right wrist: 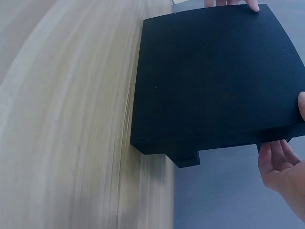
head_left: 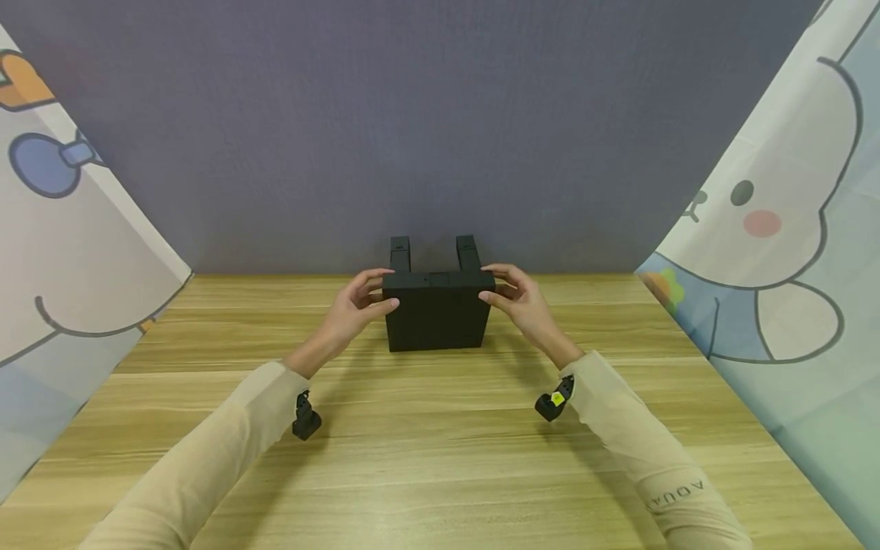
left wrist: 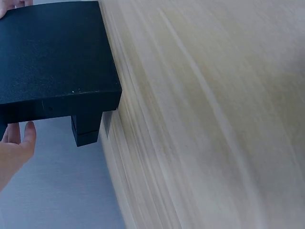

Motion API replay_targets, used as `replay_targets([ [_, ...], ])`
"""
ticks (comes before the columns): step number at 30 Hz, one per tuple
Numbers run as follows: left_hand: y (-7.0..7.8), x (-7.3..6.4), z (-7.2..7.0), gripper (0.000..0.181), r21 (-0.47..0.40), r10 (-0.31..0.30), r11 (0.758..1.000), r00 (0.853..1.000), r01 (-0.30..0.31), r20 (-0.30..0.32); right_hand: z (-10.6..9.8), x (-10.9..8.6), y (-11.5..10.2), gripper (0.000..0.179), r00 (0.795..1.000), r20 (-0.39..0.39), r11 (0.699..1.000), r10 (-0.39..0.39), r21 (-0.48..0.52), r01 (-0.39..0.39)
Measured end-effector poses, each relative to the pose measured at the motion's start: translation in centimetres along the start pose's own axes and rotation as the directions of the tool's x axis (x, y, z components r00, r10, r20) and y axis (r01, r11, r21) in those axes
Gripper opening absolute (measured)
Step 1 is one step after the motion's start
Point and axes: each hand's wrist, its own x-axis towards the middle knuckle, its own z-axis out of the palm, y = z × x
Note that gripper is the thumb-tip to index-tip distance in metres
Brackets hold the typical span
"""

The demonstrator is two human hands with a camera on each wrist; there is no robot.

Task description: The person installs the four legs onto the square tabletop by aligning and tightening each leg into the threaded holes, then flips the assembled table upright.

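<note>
A small black table (head_left: pixel 440 317) with square legs stands tipped on its edge, its flat top toward me and its legs pointing at the back wall. My left hand (head_left: pixel 359 300) grips its left side near the upper corner, thumb at the front face and fingers behind. Opposite it, my right hand (head_left: pixel 519 300) holds the upper right corner the same way. In the right wrist view the smooth black tabletop (right wrist: pixel 209 81) fills the middle, with the right-hand fingers (right wrist: pixel 274 157) reaching under its side. The lower legs are mostly hidden behind the top.
The wooden desk (head_left: pixel 426 458) runs back to a grey fabric wall (head_left: pixel 412 137). Curtains printed with cartoon animals hang at the left (head_left: pixel 76 252) and right (head_left: pixel 770 206). Both forearms wear beige sleeves and small black wrist cameras.
</note>
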Motion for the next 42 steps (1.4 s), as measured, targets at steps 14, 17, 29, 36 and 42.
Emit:
replay_targets([
  [14,0.0,-0.1,-0.1,0.053,0.008,0.003,1.0,1.0,-0.003,-0.014,0.2,0.3,0.1,0.043,1.0,-0.008,1.0,0.01,0.022,-0.01],
  [17,0.6,-0.3,0.1,0.053,0.01,-0.005,1.0,1.0,0.005,-0.016,0.2,0.3,0.1,0.044,1.0,-0.01,1.0,0.014,0.025,-0.013],
  [29,-0.2,-0.3,0.2,0.06,0.005,-0.002,1.0,0.998,0.002,-0.061,0.3,-0.1,0.6,0.053,1.0,0.009,1.0,0.017,0.02,-0.017],
  [36,-0.4,-0.3,0.2,0.062,0.009,0.017,1.0,0.997,-0.017,-0.074,0.4,-0.3,0.7,0.057,1.0,0.006,1.0,-0.009,0.003,0.009],
  [42,-0.6,-0.2,0.2,0.062,0.022,0.032,0.999,0.996,-0.03,-0.08,0.5,-0.3,0.9,0.06,1.0,0.003,1.0,0.009,0.024,-0.009],
])
